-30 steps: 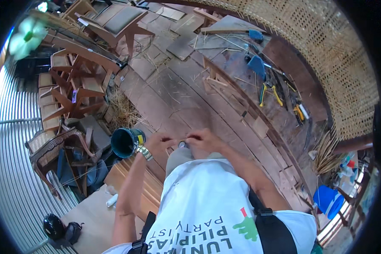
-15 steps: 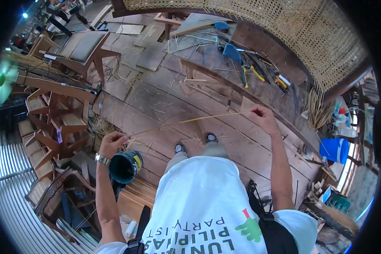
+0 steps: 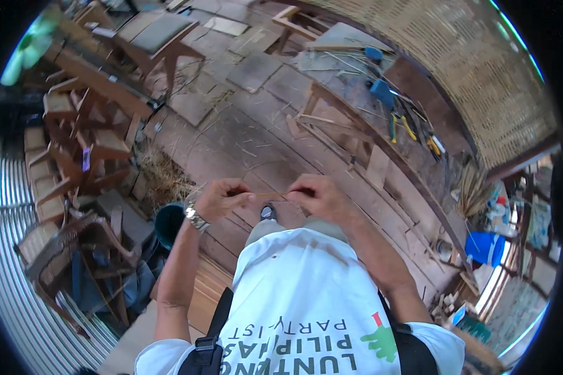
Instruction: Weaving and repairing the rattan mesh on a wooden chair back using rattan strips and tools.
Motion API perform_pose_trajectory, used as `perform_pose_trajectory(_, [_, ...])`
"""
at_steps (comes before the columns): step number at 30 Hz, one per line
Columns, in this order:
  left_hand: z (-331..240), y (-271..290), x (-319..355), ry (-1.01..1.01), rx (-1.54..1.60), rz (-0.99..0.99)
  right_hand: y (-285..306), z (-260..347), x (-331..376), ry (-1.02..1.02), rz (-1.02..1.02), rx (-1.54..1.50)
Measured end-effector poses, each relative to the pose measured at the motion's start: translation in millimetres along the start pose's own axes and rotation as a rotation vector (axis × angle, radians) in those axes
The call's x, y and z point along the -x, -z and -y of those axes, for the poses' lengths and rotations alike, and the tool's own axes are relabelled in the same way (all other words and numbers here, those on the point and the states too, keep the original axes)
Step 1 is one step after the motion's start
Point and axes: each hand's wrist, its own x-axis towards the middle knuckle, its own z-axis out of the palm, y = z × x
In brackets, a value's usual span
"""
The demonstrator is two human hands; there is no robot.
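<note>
A thin tan rattan strand [image 3: 269, 195] stretches between my two hands, in front of my body. My left hand [image 3: 224, 199], with a metal watch at the wrist, pinches one part of it between thumb and fingers. My right hand [image 3: 317, 194] grips the strand a short way off, its fingers bent round. Only the short length between the hands shows clearly; the loose ends are too thin to make out. Under the hands lies the plank floor [image 3: 256, 144], strewn with fibre scraps.
At the right stands a workbench [image 3: 369, 119] with pliers [image 3: 409, 127] and other tools. A woven cane panel [image 3: 444, 69] leans beyond it. Chair frames [image 3: 94, 162] pile up at the left. A dark bucket [image 3: 169, 226] sits by my left forearm, a blue bucket [image 3: 485, 247] at the right.
My hands have come from wide apart to close together, with the strand still between them. The whole view has shifted and turned somewhat.
</note>
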Motion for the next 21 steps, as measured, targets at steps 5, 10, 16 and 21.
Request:
perform_pose_trajectory(5, [35.4,140.1,144.2,0.105,-0.156,-0.402,26.5,-7.5,-7.1,-0.282,-0.068,-0.199])
perform_pose_trajectory(10, [46.8,186.8,283.9,0.136,-0.121,-0.685,11.5,-16.6,-30.7,-0.254,-0.023,-0.296])
perform_pose_trajectory(16, [49.5,184.2,328.2,0.126,0.004,-0.84,-31.2,-16.3,-51.1,-0.301,0.031,-0.306])
perform_pose_trajectory(21, [70.2,197.6,315.4,0.113,-0.047,-0.863,-40.3,-24.3,-55.0,-0.331,0.03,-0.297])
